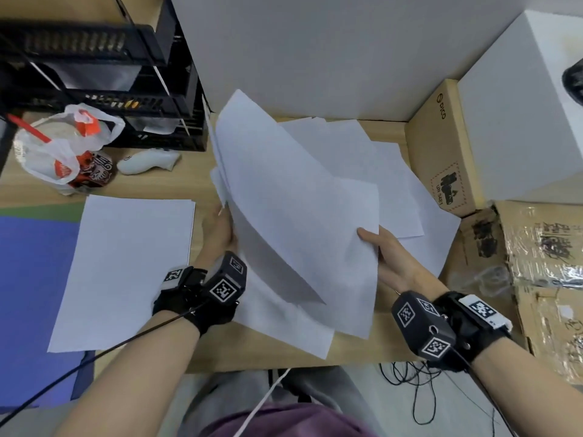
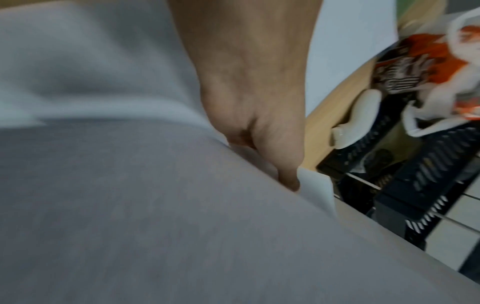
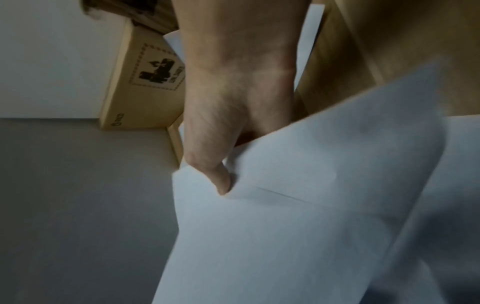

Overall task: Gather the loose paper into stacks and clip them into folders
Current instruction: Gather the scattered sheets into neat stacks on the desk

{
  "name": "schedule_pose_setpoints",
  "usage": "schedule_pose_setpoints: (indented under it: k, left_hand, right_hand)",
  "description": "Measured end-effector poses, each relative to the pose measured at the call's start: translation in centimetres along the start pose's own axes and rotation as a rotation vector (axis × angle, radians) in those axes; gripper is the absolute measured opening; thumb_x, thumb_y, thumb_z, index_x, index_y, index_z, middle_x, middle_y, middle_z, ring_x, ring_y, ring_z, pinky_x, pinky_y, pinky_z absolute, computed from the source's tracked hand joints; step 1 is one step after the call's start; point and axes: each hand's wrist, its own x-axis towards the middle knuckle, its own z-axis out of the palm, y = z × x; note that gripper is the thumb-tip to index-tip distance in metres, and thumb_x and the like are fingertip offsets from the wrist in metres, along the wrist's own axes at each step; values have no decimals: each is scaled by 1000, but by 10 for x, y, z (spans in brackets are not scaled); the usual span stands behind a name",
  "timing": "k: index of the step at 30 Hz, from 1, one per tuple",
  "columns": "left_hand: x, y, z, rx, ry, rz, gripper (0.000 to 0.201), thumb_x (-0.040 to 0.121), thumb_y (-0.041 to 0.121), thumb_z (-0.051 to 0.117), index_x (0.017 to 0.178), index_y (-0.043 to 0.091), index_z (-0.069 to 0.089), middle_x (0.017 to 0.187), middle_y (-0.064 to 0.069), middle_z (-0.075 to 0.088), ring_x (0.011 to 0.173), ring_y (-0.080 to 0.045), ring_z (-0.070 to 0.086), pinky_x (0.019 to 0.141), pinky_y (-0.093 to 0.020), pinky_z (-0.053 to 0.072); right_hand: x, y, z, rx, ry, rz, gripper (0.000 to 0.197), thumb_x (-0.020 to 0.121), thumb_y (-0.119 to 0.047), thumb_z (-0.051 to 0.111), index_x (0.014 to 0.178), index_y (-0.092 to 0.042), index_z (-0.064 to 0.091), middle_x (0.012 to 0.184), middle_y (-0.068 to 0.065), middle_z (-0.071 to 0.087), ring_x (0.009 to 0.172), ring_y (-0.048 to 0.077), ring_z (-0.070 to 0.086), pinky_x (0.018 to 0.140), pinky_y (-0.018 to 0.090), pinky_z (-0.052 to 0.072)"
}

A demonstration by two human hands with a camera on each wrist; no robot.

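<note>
1. Holding a raised sheaf of white sheets [image 1: 284,197] above the wooden desk [image 1: 189,181], both hands grip it.
2. Left hand [image 1: 220,230] pinches the sheaf's left edge.
3. Right hand [image 1: 386,253] pinches the right edge, thumb [image 3: 221,181] on top.
4. Loose paper [image 1: 394,184] lies underneath.
5. Neat stack [image 1: 126,266] lies left, partly on a blue folder [image 1: 34,279].

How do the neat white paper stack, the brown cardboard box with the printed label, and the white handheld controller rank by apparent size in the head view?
1. Neat white paper stack, flat on the desk.
2. Brown cardboard box with the printed label, partly hidden.
3. White handheld controller.
</note>
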Motion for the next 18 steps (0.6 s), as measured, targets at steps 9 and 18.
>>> schedule_pose_setpoints:
  k: [9,18]
  left_hand:
    - [43,-14,-42,293,72,24,38,98,25,54,123,-4,58,96,-8,64,78,-18,62,58,-12,49]
    - [28,-50,-17,464,-158,-25,47,99,41,44,138,14,46,139,0,52,126,-18,52,102,-32,44]
  right_hand:
    - [33,28,-32,-21,348,183,33,100,-17,43,127,-3,56,85,7,75,70,20,72,63,30,59]
    - [45,38,5,-52,169,319,43,98,-43,47,119,-12,67,100,9,74,82,25,73,68,35,58]
